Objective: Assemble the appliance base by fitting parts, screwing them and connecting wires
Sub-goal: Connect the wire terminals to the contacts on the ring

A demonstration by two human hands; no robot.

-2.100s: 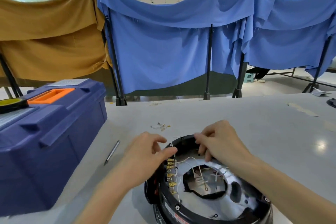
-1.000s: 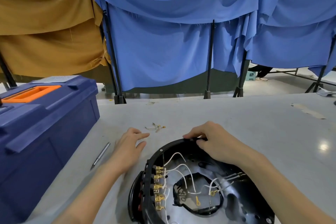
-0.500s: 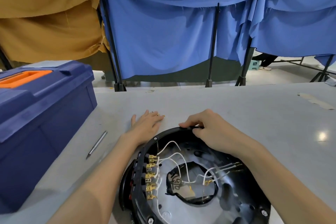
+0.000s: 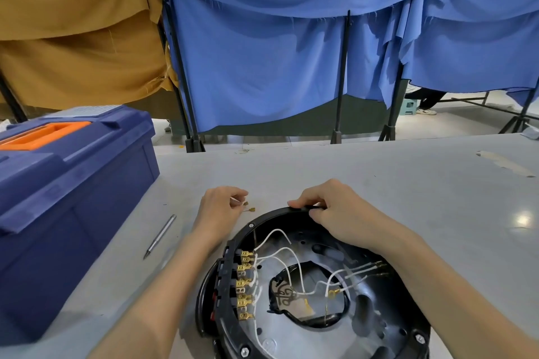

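**A:** Where does the appliance base (image 4: 264,217) sit?

**B:** Nearest us, open side up on the table (image 4: 393,183). A row of brass terminals (image 4: 244,283) runs down its left inner wall, and white wires (image 4: 280,253) loop from them across the middle opening.

**A:** And the hands?

**B:** The right hand (image 4: 335,213) has its fingers curled over the far rim, gripping it. Just beyond the rim, the left hand (image 4: 220,207) pinches a short lead (image 4: 246,205) with brass ends. I cannot tell whether the lead is clear of the table.

**A:** What could go wrong?

**B:** The lead is tiny and held only by the fingertips, so I think it could slip. Carried in low, it might also snag a wire loop and tug a connector off its terminal. With so many matching tabs, it could easily go on the wrong one.

**A:** Anything else nearby?

**B:** A slim metal tool (image 4: 160,236) lies to the left, near a blue toolbox (image 4: 73,183). A blue curtain (image 4: 262,67) hangs beyond the table.
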